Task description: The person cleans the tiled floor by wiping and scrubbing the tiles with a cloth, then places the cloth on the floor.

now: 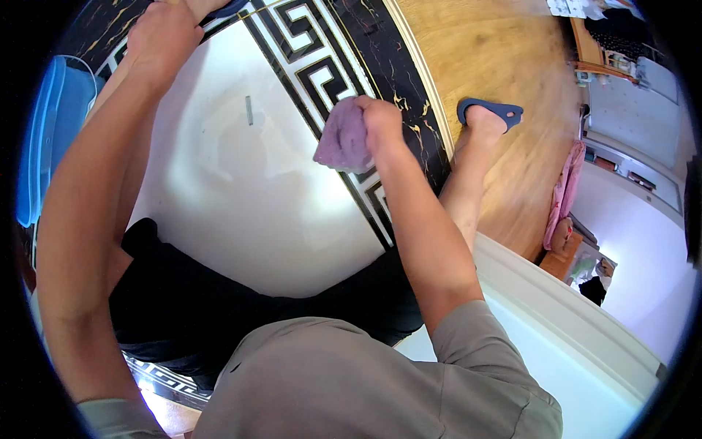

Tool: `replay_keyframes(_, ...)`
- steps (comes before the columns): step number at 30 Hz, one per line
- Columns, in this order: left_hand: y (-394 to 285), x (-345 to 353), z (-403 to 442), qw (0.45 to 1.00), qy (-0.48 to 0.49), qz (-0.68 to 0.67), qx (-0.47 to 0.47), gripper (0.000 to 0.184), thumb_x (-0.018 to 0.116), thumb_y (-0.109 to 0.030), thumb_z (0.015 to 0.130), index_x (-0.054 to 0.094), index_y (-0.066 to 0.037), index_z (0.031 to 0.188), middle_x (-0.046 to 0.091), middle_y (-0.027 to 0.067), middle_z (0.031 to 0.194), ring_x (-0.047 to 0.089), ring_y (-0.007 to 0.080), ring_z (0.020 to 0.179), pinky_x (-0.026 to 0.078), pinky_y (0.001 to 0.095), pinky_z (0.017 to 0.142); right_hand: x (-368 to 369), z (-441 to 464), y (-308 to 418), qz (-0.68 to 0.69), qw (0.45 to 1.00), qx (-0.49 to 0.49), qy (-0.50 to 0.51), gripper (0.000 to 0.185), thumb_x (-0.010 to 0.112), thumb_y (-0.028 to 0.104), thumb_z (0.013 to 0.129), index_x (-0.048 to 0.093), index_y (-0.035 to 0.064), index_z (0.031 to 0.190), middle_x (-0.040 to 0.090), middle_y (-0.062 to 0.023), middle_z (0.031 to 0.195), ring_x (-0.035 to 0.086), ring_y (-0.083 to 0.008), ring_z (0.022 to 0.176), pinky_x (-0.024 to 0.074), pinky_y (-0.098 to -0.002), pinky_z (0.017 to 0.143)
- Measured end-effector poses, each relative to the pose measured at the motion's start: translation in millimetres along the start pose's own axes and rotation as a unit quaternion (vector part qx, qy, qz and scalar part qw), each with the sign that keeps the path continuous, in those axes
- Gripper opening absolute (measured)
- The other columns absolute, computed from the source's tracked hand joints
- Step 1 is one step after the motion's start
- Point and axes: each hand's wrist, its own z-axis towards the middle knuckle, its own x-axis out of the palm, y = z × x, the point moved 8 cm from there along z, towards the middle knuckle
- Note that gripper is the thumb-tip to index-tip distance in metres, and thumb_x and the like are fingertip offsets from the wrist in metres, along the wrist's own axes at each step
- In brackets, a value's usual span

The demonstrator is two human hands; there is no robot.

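A purple cloth (344,139) hangs bunched from my right hand (381,122), whose fingers are closed on it, over the black-and-white patterned border (322,80) of the floor. At the top left, my left hand (162,40) is by my left leg near the ankle, its fingers partly hidden at the frame's edge. Between my legs lies a glossy white tile (241,183) with light reflections and a small grey strip-like mark (249,110) on it.
A blue plastic basin (55,139) stands at the left. My right foot wears a dark blue slipper (490,111) on the wooden floor (468,51). A white door frame or sill (570,314) runs at the lower right. Furniture and a pink cloth (564,194) are farther right.
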Motion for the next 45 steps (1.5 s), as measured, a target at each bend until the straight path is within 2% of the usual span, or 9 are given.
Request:
replay_keyframes(10, -5.6, -7.5, -4.3, 1.0, -0.008, -0.009, -0.004, 0.063, 0.076, -0.033, 0.081, 0.05, 0.014, 0.114, 0.071, 0.0232, 0.096, 0.074, 0.035, 0.087, 0.062, 0.0418, 0.073, -6.0, -7.6, 7.3, -0.081, 0.995, -0.04, -0.053, 0.017, 0.067, 0.003, 0.084, 0.071, -0.0089, 0.096, 0.07, -0.0186, 0.094, 0.067, -0.0302, 0.083, 0.0551, -0.0399, 0.077)
replay_keyframes(14, -6.3, -2.2, -5.7, 0.999, 0.009, -0.03, -0.006, 0.062, 0.076, -0.033, 0.082, 0.05, 0.013, 0.114, 0.07, 0.0236, 0.097, 0.074, 0.0366, 0.087, 0.062, 0.0418, 0.074, -16.9, 4.8, 7.8, 0.014, 0.999, 0.042, -0.02, 0.018, 0.068, 0.004, 0.084, 0.072, -0.0089, 0.095, 0.07, -0.0173, 0.092, 0.066, -0.0281, 0.08, 0.0538, -0.0373, 0.075)
replay_keyframes(18, -3.6, 1.5, -0.1, 1.0, 0.015, -0.022, -0.012, 0.063, 0.076, -0.033, 0.082, 0.049, 0.013, 0.115, 0.07, 0.0246, 0.098, 0.074, 0.0379, 0.086, 0.062, 0.0424, 0.074, -12.5, 16.7, -2.5, -0.182, 0.977, -0.09, -0.064, 0.018, 0.065, 0.002, 0.085, 0.069, -0.0094, 0.098, 0.071, -0.019, 0.094, 0.068, -0.0324, 0.082, 0.0572, -0.0429, 0.077)
replay_keyframes(22, 0.0, 6.4, -0.4, 1.0, 0.012, -0.018, 0.001, 0.059, 0.074, -0.032, 0.084, 0.049, 0.012, 0.114, 0.07, 0.0253, 0.097, 0.074, 0.0378, 0.086, 0.062, 0.0431, 0.074, -17.2, 20.7, 3.1, 0.033, 0.999, 0.034, 0.009, 0.017, 0.065, 0.004, 0.086, 0.069, -0.0086, 0.097, 0.071, -0.0187, 0.093, 0.068, -0.0318, 0.081, 0.0579, -0.044, 0.078)
replay_keyframes(25, -1.1, 0.6, -3.0, 1.0, 0.002, -0.009, -0.012, 0.056, 0.072, -0.031, 0.084, 0.05, 0.012, 0.114, 0.07, 0.0251, 0.095, 0.074, 0.0376, 0.086, 0.062, 0.0438, 0.074, -14.5, 20.8, 7.2, -0.107, 0.988, -0.106, -0.041, 0.017, 0.065, 0.004, 0.086, 0.069, -0.0098, 0.096, 0.071, -0.019, 0.092, 0.069, -0.0316, 0.08, 0.0574, -0.0436, 0.074)
replay_keyframes(32, -2.6, -2.7, -3.6, 1.0, -0.013, -0.022, 0.002, 0.062, 0.073, -0.03, 0.082, 0.049, 0.015, 0.117, 0.07, 0.0256, 0.095, 0.074, 0.0367, 0.086, 0.062, 0.0443, 0.072, -14.2, 11.2, 8.0, -0.001, 0.999, -0.039, -0.004, 0.015, 0.072, 0.007, 0.083, 0.072, -0.0066, 0.088, 0.071, -0.0157, 0.087, 0.065, -0.0258, 0.073, 0.0524, -0.0367, 0.069)
replay_keyframes(36, -3.8, -7.1, -0.1, 1.0, -0.01, 0.011, -0.013, 0.062, 0.074, -0.031, 0.082, 0.05, 0.015, 0.115, 0.07, 0.0246, 0.095, 0.074, 0.035, 0.085, 0.063, 0.0411, 0.07, 10.8, -25.9, -0.1, -0.214, 0.97, -0.111, 0.039, 0.013, 0.076, 0.011, 0.082, 0.071, -0.0014, 0.082, 0.067, -0.0112, 0.075, 0.06, -0.02, 0.066, 0.048, -0.0343, 0.06)
replay_keyframes(39, -3.1, -9.5, -2.9, 0.999, -0.027, 0.02, -0.003, 0.063, 0.075, -0.033, 0.082, 0.05, 0.015, 0.114, 0.07, 0.0237, 0.095, 0.074, 0.0339, 0.084, 0.063, 0.0393, 0.07, 5.4, -25.0, -5.8, -0.305, 0.937, -0.157, 0.064, 0.025, 0.079, 0.017, 0.079, 0.063, -0.0008, 0.071, 0.062, -0.014, 0.066, 0.057, -0.0241, 0.059, 0.0456, -0.0394, 0.058)
replay_keyframes(45, -3.1, -7.2, 0.4, 0.998, -0.05, 0.025, 0.02, 0.062, 0.076, -0.036, 0.082, 0.051, 0.013, 0.11, 0.07, 0.0218, 0.092, 0.075, 0.0325, 0.079, 0.063, 0.0384, 0.068, -7.2, -44.4, 37.5, -0.48, 0.791, -0.373, -0.065, 0.023, 0.076, 0.026, 0.085, 0.063, 0.0069, 0.088, 0.068, -0.0192, 0.079, 0.067, -0.042, 0.077, 0.0522, -0.0506, 0.067)
